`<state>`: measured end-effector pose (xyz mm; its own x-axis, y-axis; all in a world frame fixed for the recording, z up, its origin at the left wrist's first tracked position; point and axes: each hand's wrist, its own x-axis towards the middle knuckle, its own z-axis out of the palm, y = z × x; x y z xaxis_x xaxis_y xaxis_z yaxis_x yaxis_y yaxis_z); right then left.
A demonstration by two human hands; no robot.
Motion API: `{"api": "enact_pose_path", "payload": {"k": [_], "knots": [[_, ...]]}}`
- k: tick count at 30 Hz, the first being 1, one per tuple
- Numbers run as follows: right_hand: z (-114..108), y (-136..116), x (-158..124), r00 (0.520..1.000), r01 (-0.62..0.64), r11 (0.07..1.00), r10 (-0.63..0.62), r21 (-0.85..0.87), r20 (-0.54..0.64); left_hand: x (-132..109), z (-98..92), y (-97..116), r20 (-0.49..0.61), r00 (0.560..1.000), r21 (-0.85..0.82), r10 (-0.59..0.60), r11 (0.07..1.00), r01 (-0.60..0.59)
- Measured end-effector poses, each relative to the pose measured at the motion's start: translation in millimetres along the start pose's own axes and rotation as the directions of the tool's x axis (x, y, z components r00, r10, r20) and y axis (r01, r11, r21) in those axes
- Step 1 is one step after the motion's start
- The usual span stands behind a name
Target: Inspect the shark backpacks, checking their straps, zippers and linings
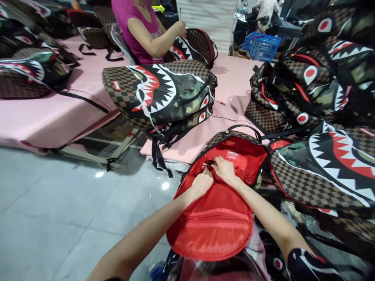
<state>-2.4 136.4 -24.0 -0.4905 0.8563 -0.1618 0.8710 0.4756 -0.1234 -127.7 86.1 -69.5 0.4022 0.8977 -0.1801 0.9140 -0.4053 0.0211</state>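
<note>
A checkered backpack lies unzipped before me, its red-lined flap folded down toward my body. Both hands reach into the opening. My left hand is closed, its fingertips at the red lining on the left side; what they pinch is too small to tell. Close beside it, my right hand has its fingers bent and pressed together by a small dark thing that I cannot make out. A pale label shows on the inside back wall.
Another shark-mouth backpack lies ahead on the pink-covered table. More backpacks are piled at right, one beside my arm. Across the table sits a person in a purple shirt, handling a backpack. A blue crate stands behind.
</note>
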Motion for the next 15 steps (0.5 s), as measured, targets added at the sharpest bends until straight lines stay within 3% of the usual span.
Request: {"api": "enact_pose_path", "payload": {"k": [4,7,10,12,14,15], "knots": [[-21,57,-22,0.976,-0.169,0.983,0.177,0.076,-0.126,4,1.1,-1,0.011,1.000,-0.017,-0.023,1.000,0.023],[-57,98,-22,0.900,-0.274,0.950,0.308,0.148,-0.310,6,-0.2,4,0.044,0.998,-0.044,-0.038,0.998,0.040],[-88,117,-35,0.864,-0.006,0.953,0.158,0.304,-0.478,6,-15.3,5,0.070,0.997,-0.088,-0.038,0.995,0.044],[-87,118,-65,0.818,0.145,0.882,0.147,0.447,-0.556,2,-36.7,-6,0.090,0.996,-0.130,-0.012,0.991,0.024],[-61,115,-108,0.735,0.114,0.763,0.366,0.636,-0.571,-8,-61.8,-32,0.049,0.999,-0.277,0.001,0.961,0.013],[-40,113,-131,0.653,0.052,0.674,0.535,0.737,-0.536,-16,-72.0,-49,-0.008,1.000,-0.433,-0.020,0.901,0.015]]}}
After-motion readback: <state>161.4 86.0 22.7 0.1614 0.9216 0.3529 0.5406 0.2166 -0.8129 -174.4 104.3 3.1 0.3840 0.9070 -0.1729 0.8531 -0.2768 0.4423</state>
